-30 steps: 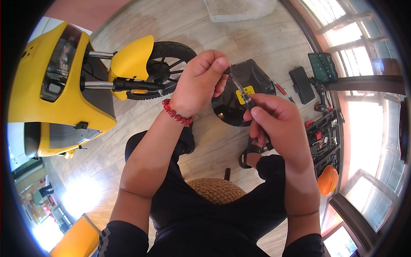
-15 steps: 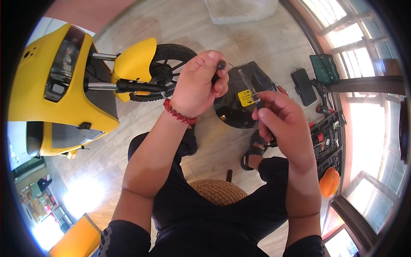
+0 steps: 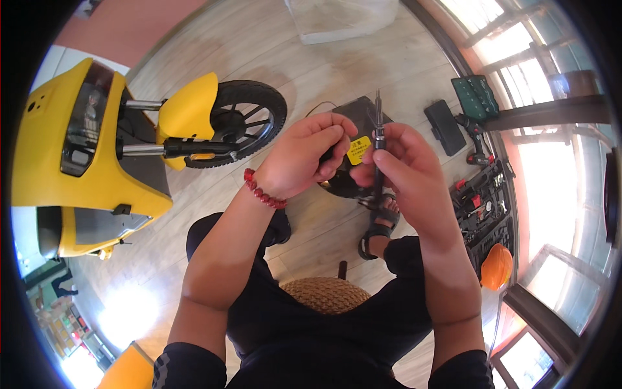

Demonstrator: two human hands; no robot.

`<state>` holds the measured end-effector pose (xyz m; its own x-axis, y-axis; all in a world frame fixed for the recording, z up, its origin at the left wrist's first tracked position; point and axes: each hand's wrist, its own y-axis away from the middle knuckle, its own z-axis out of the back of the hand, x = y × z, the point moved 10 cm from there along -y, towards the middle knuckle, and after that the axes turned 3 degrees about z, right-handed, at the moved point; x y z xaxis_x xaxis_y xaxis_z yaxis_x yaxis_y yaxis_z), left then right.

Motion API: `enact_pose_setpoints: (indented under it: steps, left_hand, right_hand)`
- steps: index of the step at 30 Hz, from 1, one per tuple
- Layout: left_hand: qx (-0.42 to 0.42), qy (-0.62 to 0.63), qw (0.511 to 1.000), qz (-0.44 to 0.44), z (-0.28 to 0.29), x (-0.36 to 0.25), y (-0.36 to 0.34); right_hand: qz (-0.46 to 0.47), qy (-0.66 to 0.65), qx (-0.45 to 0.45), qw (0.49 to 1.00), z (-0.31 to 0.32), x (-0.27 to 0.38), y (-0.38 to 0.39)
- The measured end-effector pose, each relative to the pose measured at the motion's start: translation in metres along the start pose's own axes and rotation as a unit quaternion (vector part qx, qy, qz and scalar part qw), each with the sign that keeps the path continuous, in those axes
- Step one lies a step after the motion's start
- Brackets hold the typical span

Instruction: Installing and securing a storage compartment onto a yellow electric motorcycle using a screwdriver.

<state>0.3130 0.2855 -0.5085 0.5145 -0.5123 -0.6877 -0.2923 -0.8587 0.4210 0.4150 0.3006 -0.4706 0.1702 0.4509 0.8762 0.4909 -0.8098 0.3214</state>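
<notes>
Screwdriver (image 3: 378,139) held upright between both hands, above the person's lap. Left to right: yellow scooter (image 3: 78,149) with its black front wheel (image 3: 243,120) on the wooden floor (image 3: 214,39); left hand (image 3: 308,159), red bead bracelet at the wrist, fingers curled closed beside the shaft, contents hidden; right hand (image 3: 405,162) pinching the shaft. Black part with yellow label (image 3: 358,149) lies behind them. Tool case (image 3: 483,204) open far right. Judgement: tool being readied, no fastening begun.
</notes>
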Motion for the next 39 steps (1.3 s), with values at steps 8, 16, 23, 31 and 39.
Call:
enact_pose_setpoints:
  steps: [8,16,23,31,39]
  left_hand:
    - [-0.059,-0.414,0.891,-0.179,-0.009,-0.01,0.0]
    - [-0.011,-0.563,0.785,-0.257,-0.035,-0.006,0.003]
    - [0.055,-0.4,0.896,-0.184,-0.034,0.007,0.01]
    - [0.03,-0.36,0.918,-0.162,-0.044,0.007,0.008]
    - [0.136,-0.462,0.865,-0.142,-0.058,0.055,0.014]
  right_hand:
    - [0.107,0.099,-0.084,0.986,0.023,-0.001,-0.015]
    - [0.111,0.207,-0.072,0.969,0.022,0.001,-0.006]
    - [0.082,0.201,-0.073,0.973,0.017,0.008,-0.006]
    - [0.164,0.358,-0.03,0.919,0.046,0.013,-0.011]
    - [0.263,0.69,-0.082,0.669,0.031,0.084,0.001]
